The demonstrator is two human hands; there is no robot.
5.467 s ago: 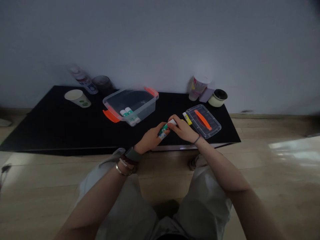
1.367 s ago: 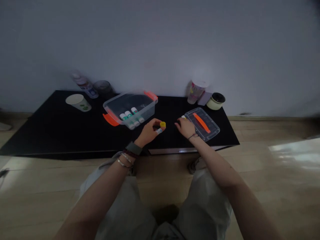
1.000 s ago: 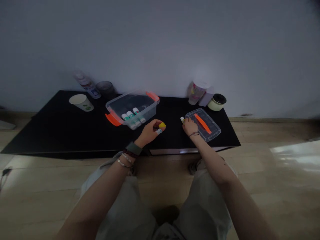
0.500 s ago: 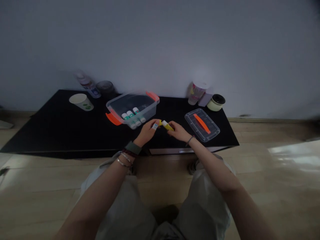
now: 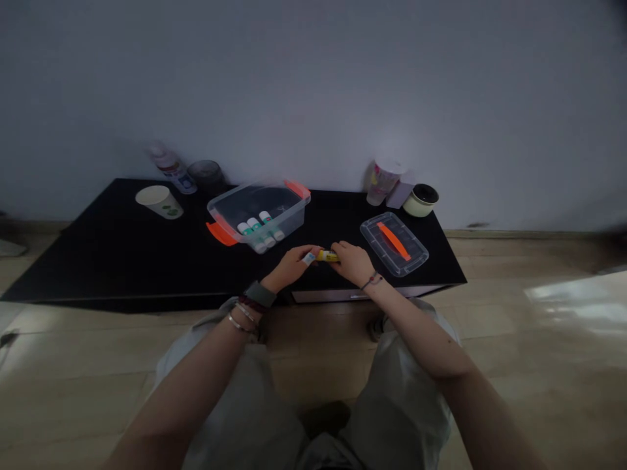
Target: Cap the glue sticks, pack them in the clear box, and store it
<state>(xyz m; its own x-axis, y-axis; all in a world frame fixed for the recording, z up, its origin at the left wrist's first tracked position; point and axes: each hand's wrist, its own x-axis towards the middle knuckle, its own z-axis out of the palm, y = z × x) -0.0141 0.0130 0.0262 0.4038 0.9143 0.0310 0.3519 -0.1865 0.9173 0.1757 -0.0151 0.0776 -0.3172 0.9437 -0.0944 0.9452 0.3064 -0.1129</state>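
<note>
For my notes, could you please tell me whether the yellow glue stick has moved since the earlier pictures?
Yes. The yellow glue stick lay beside the clear lid; now it is between the left hand and right hand, nearer the clear plastic box.

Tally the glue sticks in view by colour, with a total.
Green-labelled glue sticks in the clear plastic box: 3
Yellow glue stick between the left hand and right hand: 1
Total: 4
Not counted: the small white-and-blue thing in the left hand's fingers, too small to identify.
</note>
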